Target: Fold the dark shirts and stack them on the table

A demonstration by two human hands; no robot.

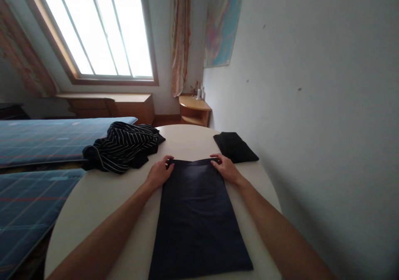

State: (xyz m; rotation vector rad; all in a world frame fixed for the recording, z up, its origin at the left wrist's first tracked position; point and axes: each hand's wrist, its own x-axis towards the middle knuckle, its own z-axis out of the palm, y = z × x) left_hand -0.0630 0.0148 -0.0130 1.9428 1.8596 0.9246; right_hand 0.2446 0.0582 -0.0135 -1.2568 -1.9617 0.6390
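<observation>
A folded dark navy garment (pixel 199 217) lies flat on the round white table (pixel 99 205), its narrow end away from me and its wider end towards me. At its far left corner, my left hand (pixel 159 173) has the edge between thumb and fingers. My right hand (pixel 227 170) grips the far right corner the same way, thumb on top of the cloth. Beyond the right hand rests a folded black cloth (pixel 236 147). A black garment with white stripes (pixel 124 144) sits crumpled at the table's left far side.
Two beds with blue plaid covers (pixel 37 205) stand left of the table. A white wall (pixel 327 126) runs close along the right. Behind are a wooden desk (pixel 134 105), a corner shelf (pixel 195 103) with small bottles, a window (pixel 99 30) and a curtain (pixel 181 38).
</observation>
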